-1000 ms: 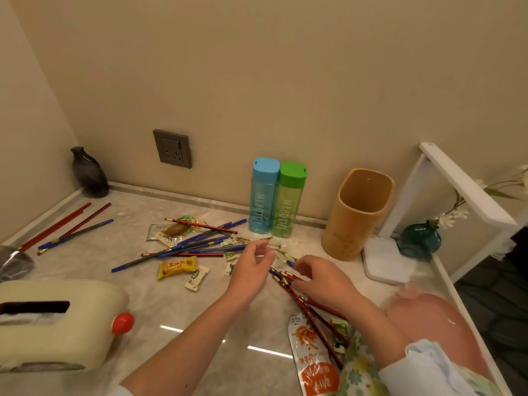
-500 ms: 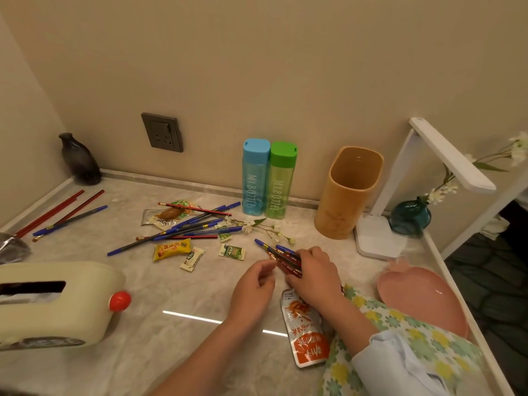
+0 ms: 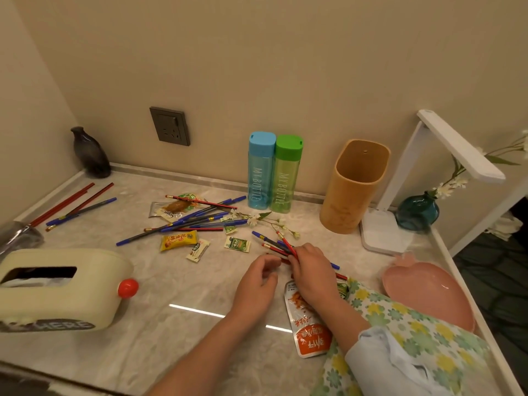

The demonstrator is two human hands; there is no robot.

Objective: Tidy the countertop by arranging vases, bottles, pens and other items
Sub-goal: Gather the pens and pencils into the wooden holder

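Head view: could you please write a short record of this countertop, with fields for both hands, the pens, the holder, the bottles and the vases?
Right hand: grips a bundle of pens
Left hand: loosely curled beside the bundle, nothing visibly held
Loose pens: scattered pile left of the hands; more near the left wall
Holder: upright, no pens sticking out
Bottles: blue bottle and green bottle upright, side by side at the wall
Vases: dark vase in the left corner; teal vase with flowers beside the lamp

Marble countertop (image 3: 171,338): pens (image 3: 188,222) and snack packets (image 3: 178,240) scattered beyond the left hand (image 3: 257,284), tissue box (image 3: 57,292) far to its left, pink dish (image 3: 428,292) just right of the right hand (image 3: 311,272).
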